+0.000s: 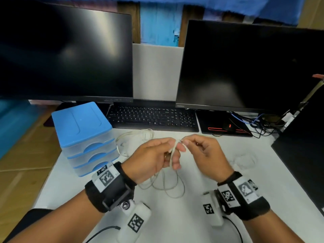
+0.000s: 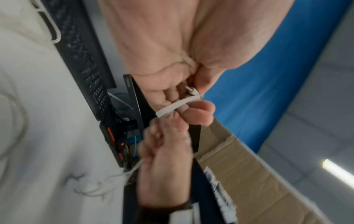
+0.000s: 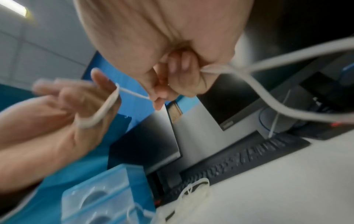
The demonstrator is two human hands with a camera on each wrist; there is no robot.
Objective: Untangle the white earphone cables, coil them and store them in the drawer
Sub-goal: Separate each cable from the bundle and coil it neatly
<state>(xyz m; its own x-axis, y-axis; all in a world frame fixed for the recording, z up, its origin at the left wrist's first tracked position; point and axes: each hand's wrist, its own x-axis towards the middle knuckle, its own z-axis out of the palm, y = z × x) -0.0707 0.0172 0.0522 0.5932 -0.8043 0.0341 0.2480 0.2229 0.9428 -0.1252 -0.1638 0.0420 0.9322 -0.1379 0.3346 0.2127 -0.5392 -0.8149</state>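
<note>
A white earphone cable (image 1: 172,151) is wound in a few turns round the fingers of my left hand (image 1: 168,151), held above the white desk (image 1: 228,199). In the left wrist view the turns (image 2: 178,106) cross the fingers, and the thumb pins the cable's plug (image 2: 191,91). My right hand (image 1: 185,142) pinches the same cable right beside the left fingertips. The slack hangs down to loose loops (image 1: 166,186) on the desk below both hands. The blue drawer unit (image 1: 82,137) stands at the left with all its drawers closed.
A second loose white cable (image 1: 136,137) lies behind my left hand, next to the drawers. A small coiled cable (image 1: 244,161) lies on the desk at the right. A black keyboard (image 1: 152,118), two dark monitors and a black panel (image 1: 301,155) border the desk.
</note>
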